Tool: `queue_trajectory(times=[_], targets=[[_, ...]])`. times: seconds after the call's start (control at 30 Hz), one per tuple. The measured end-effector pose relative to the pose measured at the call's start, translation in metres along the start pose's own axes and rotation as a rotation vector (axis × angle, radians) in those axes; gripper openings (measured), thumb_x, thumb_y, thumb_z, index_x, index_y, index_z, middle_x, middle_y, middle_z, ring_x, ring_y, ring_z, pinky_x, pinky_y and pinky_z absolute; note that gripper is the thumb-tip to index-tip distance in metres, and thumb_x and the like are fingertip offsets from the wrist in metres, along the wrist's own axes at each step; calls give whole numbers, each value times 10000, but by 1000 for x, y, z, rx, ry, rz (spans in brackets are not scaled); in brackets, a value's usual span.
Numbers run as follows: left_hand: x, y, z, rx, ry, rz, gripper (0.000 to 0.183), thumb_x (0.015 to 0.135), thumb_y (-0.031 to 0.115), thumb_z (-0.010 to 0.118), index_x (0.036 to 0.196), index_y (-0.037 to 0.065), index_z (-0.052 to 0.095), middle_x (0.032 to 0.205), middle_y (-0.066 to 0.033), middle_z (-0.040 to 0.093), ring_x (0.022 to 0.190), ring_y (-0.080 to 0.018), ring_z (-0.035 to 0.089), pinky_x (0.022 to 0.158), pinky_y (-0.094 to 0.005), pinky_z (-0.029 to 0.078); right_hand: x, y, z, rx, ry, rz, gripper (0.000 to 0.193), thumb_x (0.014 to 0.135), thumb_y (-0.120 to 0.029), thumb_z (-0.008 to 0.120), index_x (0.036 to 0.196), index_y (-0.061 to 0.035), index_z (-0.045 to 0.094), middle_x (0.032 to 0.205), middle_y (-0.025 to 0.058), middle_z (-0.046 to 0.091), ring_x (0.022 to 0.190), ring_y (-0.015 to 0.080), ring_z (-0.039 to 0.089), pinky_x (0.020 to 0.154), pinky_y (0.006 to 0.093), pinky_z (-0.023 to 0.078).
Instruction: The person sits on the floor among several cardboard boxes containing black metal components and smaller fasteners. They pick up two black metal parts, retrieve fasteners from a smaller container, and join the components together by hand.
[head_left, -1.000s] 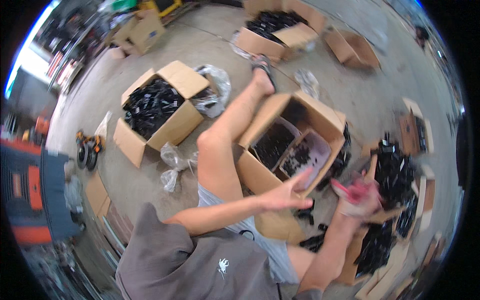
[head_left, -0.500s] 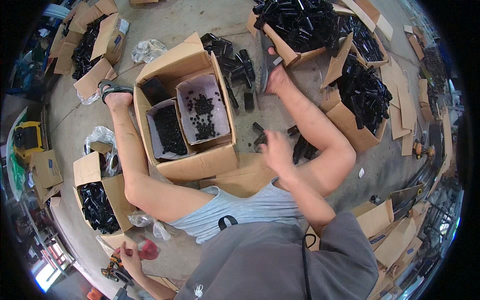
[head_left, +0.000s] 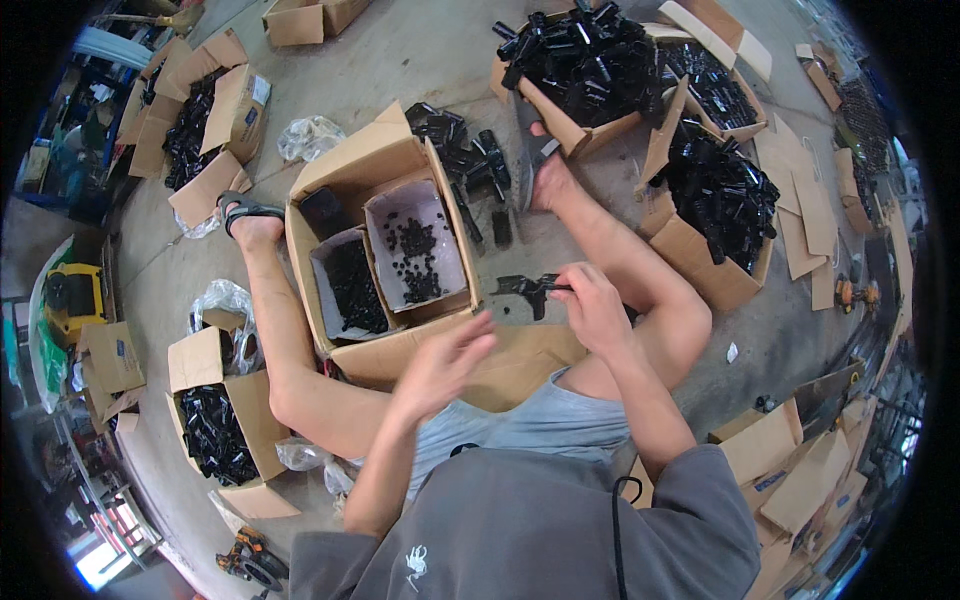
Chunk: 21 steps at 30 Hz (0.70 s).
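My right hand (head_left: 597,308) pinches one end of a black branched plastic part (head_left: 530,287) above the floor between my legs. My left hand (head_left: 448,362) is in front of my shorts with fingers stretched out, slightly blurred, and nothing visible in it. Just beyond it stands a large open cardboard box (head_left: 402,356). Inside are two smaller boxes: a pale-lined inner box (head_left: 437,200) with scattered small black pieces, and a fuller box of small black pieces (head_left: 354,278). Past my right hand, loose black tubular parts (head_left: 460,140) lie on the floor.
Cardboard boxes heaped with black parts stand at the far right (head_left: 700,265), far left (head_left: 236,120) and near left (head_left: 262,425). A cordless drill (head_left: 245,560) lies at the lower left. Flattened cardboard (head_left: 800,480) is piled at right; crumpled clear plastic bags (head_left: 308,137) lie around.
My left hand has come from beside a red object at the lower left to the middle. My right hand has lifted the black part off the floor. The view has shifted slightly.
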<state>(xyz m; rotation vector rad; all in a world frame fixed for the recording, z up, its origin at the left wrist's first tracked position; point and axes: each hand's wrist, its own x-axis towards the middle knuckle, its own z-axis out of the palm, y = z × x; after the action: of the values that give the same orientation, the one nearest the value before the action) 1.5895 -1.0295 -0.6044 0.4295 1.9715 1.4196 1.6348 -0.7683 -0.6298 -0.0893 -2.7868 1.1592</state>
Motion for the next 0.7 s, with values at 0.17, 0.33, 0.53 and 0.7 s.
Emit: queue_trajectory(times=[0.17, 0.33, 0.53, 0.7], targets=[[44, -37, 71, -729, 23, -92, 341, 1012, 244, 635, 1190, -47, 639, 1097, -66, 694, 1004, -144, 661, 931, -296, 522, 13, -31, -22, 148, 41, -144, 146, 846, -8, 673, 976, 10, 609, 1038, 169, 662, 987, 381, 633, 833, 446, 511], [41, -42, 81, -834, 165, -27, 210, 950, 146, 714, 1107, 13, 670, 1025, -26, 697, 953, -112, 652, 893, -288, 536, 19, -39, -28, 164, -26, -143, 114, 832, 17, 671, 940, 13, 636, 1067, 160, 677, 1012, 354, 644, 849, 420, 521], [30, -31, 63, -955, 249, -76, 247, 950, 140, 712, 1158, 22, 650, 1055, -31, 707, 983, -105, 653, 851, -268, 531, 29, -52, -10, 102, -24, -293, 194, 847, -55, 715, 1020, -10, 641, 1095, 145, 648, 1037, 342, 624, 863, 419, 523], [28, -32, 54, -871, 309, -43, 279, 967, 156, 692, 1199, 14, 631, 1149, -57, 701, 1016, -110, 649, 803, -254, 516, 20, -61, 38, 668, 341, 238, 196, 934, -159, 717, 1028, 5, 667, 1095, 75, 671, 1050, 177, 631, 897, 327, 522]])
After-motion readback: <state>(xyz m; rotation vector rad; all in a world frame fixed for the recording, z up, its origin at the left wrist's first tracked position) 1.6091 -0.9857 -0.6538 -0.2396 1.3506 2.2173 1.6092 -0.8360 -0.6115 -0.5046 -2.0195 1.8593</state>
